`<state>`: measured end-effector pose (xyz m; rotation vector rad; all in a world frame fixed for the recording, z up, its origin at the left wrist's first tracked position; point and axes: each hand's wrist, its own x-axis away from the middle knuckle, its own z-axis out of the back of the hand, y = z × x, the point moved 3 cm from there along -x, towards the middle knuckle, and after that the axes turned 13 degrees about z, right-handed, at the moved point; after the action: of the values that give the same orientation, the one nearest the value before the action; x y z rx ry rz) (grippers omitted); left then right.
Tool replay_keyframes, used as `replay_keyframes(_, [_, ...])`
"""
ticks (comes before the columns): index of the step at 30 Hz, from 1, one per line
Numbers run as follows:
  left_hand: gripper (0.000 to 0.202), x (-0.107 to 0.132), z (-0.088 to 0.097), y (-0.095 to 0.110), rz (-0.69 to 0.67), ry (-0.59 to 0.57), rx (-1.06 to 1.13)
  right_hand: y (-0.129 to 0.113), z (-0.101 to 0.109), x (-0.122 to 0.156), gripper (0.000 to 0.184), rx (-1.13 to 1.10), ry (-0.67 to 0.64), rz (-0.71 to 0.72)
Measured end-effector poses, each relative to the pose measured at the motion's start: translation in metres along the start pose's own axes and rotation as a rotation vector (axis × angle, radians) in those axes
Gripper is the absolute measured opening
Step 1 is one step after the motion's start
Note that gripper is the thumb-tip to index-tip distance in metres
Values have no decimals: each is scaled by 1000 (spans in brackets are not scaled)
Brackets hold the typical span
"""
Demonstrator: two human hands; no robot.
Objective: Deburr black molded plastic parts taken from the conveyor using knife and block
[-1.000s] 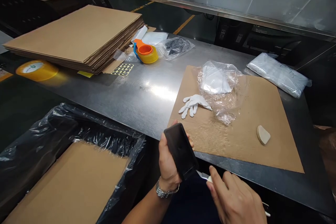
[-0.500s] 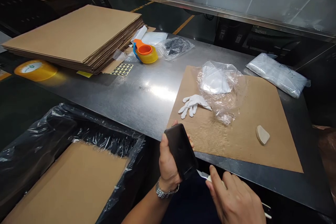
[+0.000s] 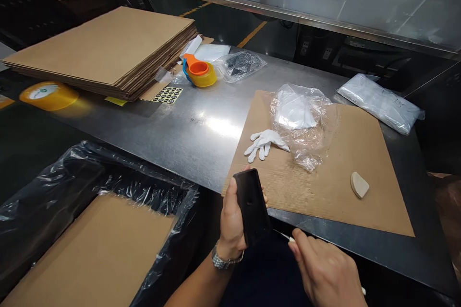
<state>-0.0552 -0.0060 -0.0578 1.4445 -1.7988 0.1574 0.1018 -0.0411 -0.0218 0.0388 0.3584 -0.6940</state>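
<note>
My left hand (image 3: 232, 223), with a metal watch at the wrist, is closed around a black rectangular tray-like part (image 3: 252, 206) with raised edges. It is held tilted up, its hollow side facing me, in front of the table edge. In my right hand (image 3: 326, 266), closed at the lower right, is a white-handled knife (image 3: 291, 239). Its thin blade points at the lower end of the black part; whether it touches cannot be made out. Most of the handle is hidden by the fingers. A white glove (image 3: 266, 144) lies beyond my hands on a cardboard sheet (image 3: 334, 204).
Clear plastic wrap with white sheets (image 3: 295, 110), a beige block (image 3: 359, 185) and a plastic-wrapped pack (image 3: 382, 103) lie right. Stacked cardboard (image 3: 104, 48), a tape dispenser (image 3: 200, 74) and a tape roll (image 3: 48, 96) are left. A black-lined box (image 3: 144, 177) stands front left.
The black part has turned more upright and shifted slightly right, showing more of its hollow side. My right hand has moved a little down and right, and the knife's angle has changed.
</note>
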Motion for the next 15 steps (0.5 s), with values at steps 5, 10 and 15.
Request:
replay_keyframes(5, [51,0,-1,1,-1,2,-12,-1,-4,0,41,-51,-91,-26])
replay_keyframes(10, [54,1,-1,0,17,22,-23,-2,-5,-2,39,-34,-118,-23])
replay_keyframes(15, [55,0,0,0,-13,26,-56,-4,-7,-1,40,9,-135,-17])
